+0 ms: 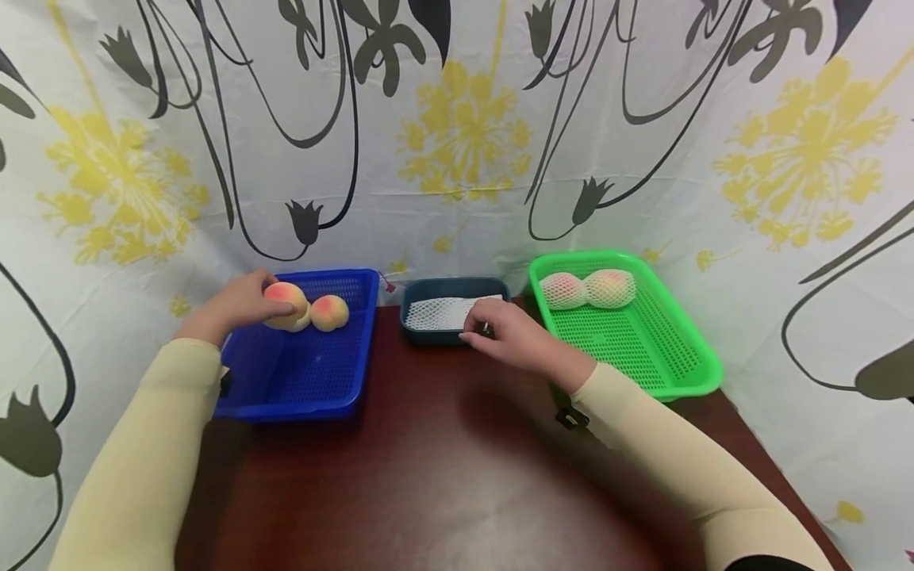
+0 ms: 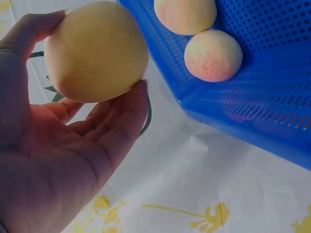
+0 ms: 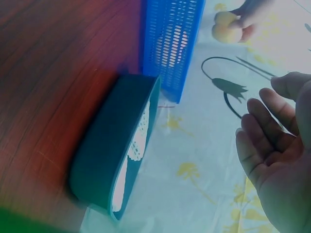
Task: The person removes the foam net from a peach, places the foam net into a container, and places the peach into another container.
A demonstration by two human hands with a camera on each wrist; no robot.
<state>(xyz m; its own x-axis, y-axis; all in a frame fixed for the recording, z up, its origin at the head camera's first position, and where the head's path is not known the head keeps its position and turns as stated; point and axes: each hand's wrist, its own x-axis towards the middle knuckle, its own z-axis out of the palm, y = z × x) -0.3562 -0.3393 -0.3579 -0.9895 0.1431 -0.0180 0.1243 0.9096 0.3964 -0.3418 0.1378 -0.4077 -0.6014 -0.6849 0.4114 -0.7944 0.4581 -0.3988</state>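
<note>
My left hand [image 1: 239,305] grips a peach [image 2: 97,53], thumb on one side and fingers on the other, held up over the blue basket [image 1: 307,396]. Two more peaches lie in that basket: one peach [image 1: 329,314] shows fully in the head view, the other is partly covered by the held one. Over the dark teal box [image 1: 446,338] hovers my right hand [image 1: 517,337], its fingers loosely curled with nothing between them. White foam net sleeves [image 1: 437,314] lie inside the box, partly hidden by the hand.
To the right stands a green basket [image 1: 678,333] with two peaches in foam nets [image 1: 609,289] at its back left. Everything sits on a dark red-brown table [image 1: 443,476]. A patterned curtain [image 1: 457,230] rises right behind the containers.
</note>
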